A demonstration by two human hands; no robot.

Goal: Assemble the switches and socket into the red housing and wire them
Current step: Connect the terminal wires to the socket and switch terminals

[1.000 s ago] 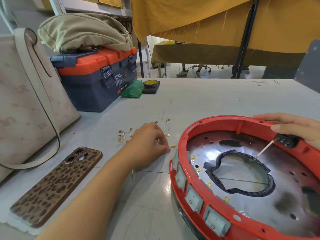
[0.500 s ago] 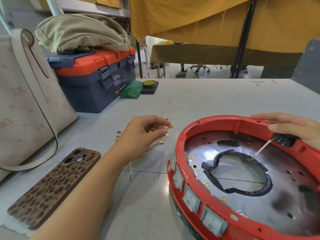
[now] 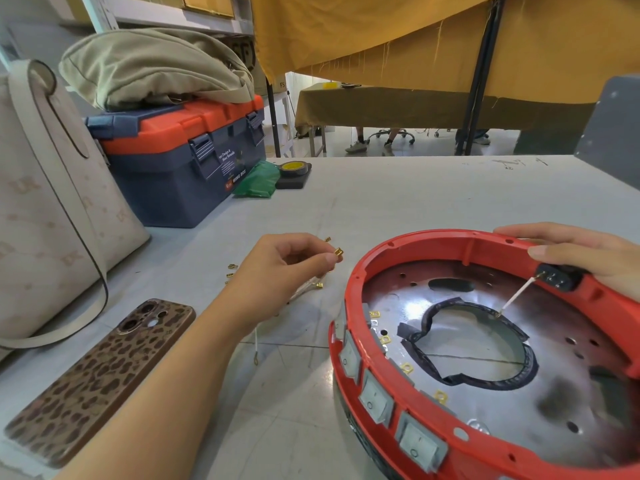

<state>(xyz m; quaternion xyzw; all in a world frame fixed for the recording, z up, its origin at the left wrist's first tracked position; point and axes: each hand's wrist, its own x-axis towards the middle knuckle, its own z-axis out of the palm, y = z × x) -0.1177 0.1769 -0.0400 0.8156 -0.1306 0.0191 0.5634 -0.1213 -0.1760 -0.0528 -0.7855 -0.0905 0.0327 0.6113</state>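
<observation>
Housing braced for wiring

Housing [image 3: 408,403] lies open side up on table [image 3: 398,202], switches [image 3: 375,398] facing near. Right hand [image 3: 585,258] rests straight fingers on far rim by socket [image 3: 557,277], likely steadying it. Left hand [image 3: 277,268] pinches wire [image 3: 338,252] terminal, raised for fitting.

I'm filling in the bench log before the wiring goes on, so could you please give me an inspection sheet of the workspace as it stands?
Surface: grey table, scuffed and marked.
Job's things: red housing lying open side up, three switches in its near wall, black socket in its far wall.
Clutter: phone, beige bag, toolbox with a folded cloth bag on top, tape roll.
Hands: left hand pinches a brass terminal; right hand rests flat on the housing rim by the socket.
Cables: white wire runs from the socket; loose wires with terminals lie on the table.
Surroundings: yellow curtain, another table behind.
</observation>
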